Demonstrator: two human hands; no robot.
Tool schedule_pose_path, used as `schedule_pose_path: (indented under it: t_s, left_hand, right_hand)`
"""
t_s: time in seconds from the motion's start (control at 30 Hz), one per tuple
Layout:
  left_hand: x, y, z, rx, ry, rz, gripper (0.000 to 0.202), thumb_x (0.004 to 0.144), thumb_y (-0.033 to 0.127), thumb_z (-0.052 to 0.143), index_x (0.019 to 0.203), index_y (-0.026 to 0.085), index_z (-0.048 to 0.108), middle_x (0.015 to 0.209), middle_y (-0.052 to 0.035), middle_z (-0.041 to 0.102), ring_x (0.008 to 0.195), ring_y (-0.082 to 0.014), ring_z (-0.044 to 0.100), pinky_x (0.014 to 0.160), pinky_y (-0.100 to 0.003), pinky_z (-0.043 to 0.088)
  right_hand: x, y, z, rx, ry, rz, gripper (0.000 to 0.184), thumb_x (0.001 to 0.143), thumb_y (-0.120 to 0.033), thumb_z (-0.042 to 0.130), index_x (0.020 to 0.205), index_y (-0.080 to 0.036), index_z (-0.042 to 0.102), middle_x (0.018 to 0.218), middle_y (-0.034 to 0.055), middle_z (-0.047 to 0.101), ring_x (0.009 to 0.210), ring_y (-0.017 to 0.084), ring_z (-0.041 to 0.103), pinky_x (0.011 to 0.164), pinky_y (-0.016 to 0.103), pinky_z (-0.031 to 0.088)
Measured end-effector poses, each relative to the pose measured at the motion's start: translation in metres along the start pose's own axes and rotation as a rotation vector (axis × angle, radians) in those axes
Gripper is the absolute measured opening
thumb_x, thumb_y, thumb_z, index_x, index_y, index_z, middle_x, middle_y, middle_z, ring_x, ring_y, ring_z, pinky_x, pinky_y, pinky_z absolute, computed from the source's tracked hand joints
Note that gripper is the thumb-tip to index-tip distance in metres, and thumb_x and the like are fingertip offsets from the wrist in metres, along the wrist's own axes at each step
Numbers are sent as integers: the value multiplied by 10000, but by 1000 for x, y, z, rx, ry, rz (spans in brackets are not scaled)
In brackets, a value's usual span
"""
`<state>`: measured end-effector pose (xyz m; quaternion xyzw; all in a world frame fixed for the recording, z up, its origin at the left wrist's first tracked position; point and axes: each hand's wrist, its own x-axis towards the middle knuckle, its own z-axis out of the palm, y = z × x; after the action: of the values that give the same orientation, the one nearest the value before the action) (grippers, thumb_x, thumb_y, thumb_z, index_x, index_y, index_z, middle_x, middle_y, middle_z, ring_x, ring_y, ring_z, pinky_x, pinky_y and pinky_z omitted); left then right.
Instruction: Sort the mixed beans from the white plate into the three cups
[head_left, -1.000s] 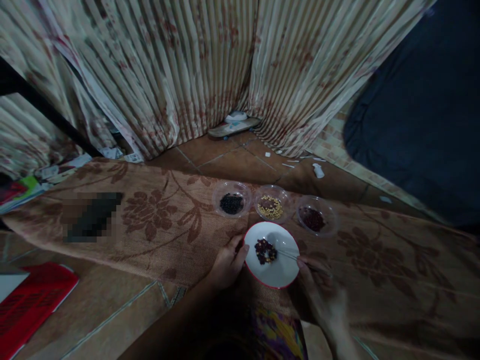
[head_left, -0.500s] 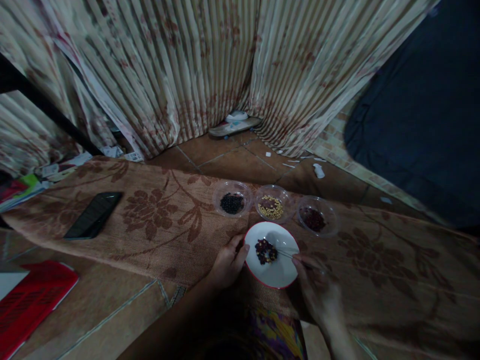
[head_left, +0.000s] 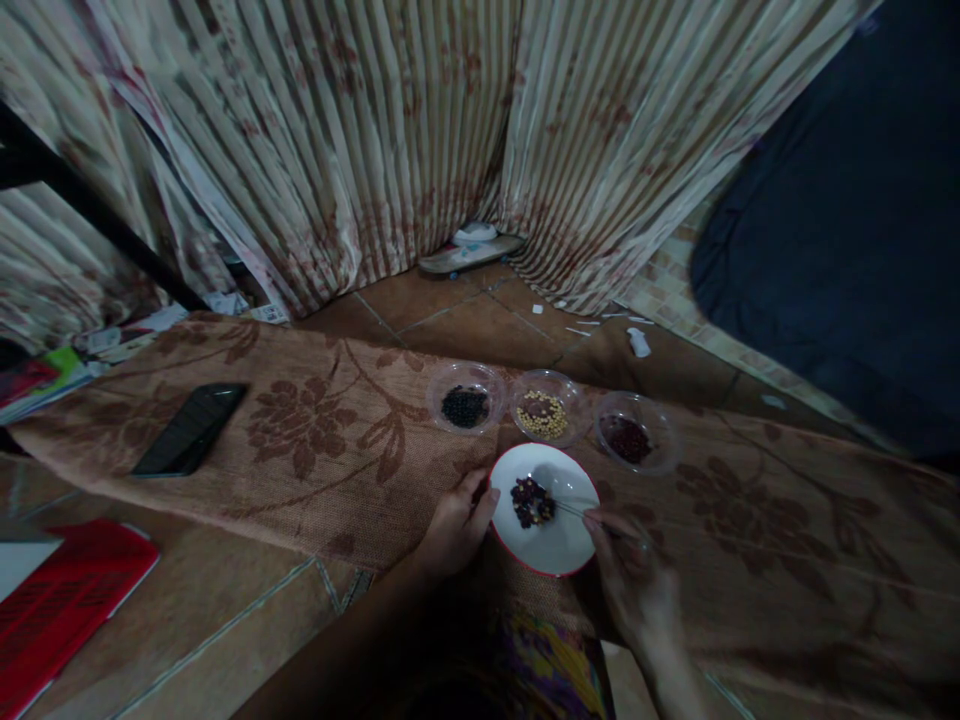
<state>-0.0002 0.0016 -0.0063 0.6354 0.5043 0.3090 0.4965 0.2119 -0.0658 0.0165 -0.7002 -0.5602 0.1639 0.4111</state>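
My left hand (head_left: 456,525) grips the left rim of a white bowl (head_left: 559,548) with a red edge, thumb over the rim. A mixed heap of dark, red and yellow beans (head_left: 532,502) lies in the bowl. From the right, my right hand (head_left: 630,570) is closed on thin metal tweezers (head_left: 574,507), whose tips reach the heap; whether a bean is between them I cannot tell. Behind the bowl stand three clear plastic cups in a row: one with black beans (head_left: 464,407), one with yellow beans (head_left: 546,414), one with dark red beans (head_left: 628,439).
A brown floral cloth (head_left: 337,500) covers the long, narrow table. A black phone (head_left: 191,430) lies on its left part. Papers (head_left: 112,340) are at the far left end. On the floor beyond are a skateboard (head_left: 469,255) and white scraps (head_left: 638,342), in front of striped curtains (head_left: 420,130).
Both hands, the bowl and the tweezers stay in nearly the same place. The view has shifted very slightly.
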Motion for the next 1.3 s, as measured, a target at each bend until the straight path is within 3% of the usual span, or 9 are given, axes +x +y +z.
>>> schedule_pose_path:
  t_s: [0.47, 0.77, 1.3]
  left_hand:
    - [1, 1, 0, 5, 17, 7, 348, 896, 348, 450, 1183, 183, 557, 936, -41, 710, 816, -180, 650, 771, -271, 485]
    - [0, 1, -1, -22, -5, 10, 364, 904, 352, 441, 1211, 185, 542, 1026, -54, 698, 874, -188, 644, 799, -278, 481]
    - [0, -1, -1, 15, -9, 8, 368, 910, 355, 432, 1225, 191, 531, 992, -44, 701, 860, -187, 644, 790, -276, 477]
  right_hand:
    - [0, 2, 0, -11, 43, -1, 244, 822, -420, 554, 820, -205, 667, 870, 64, 685, 841, 204, 640, 740, 324, 511]
    - [2, -2, 0, -7, 27, -7, 231, 828, -402, 549, 802, -202, 661, 860, 63, 677, 837, 201, 633, 749, 329, 510]
    - [-1, 2, 1, -3, 30, -21, 194, 833, -375, 557, 831, -206, 652, 872, 58, 672, 853, 200, 631, 745, 317, 504]
